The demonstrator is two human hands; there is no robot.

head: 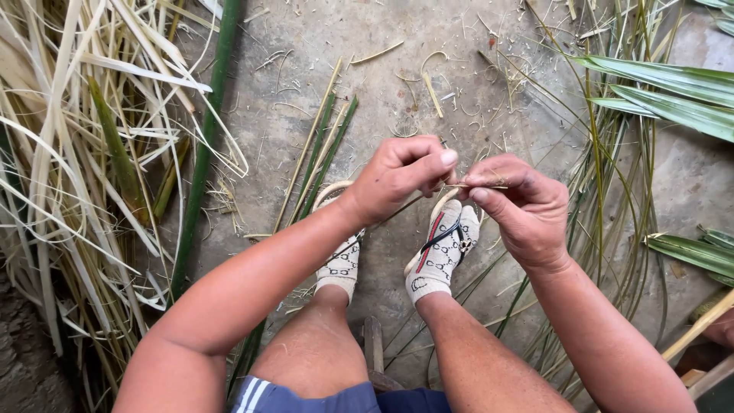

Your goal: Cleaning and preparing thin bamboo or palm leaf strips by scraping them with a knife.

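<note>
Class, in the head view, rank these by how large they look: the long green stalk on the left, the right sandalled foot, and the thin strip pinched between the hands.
1. Long green stalk: by far the longest.
2. Right sandalled foot.
3. Thin strip pinched between the left hand and right hand: smallest showing, though partly hidden by fingers.

Soft, even daylight is seen throughout; shadows are faint, focus is sharp, and the edges appear slightly bowed.
</note>
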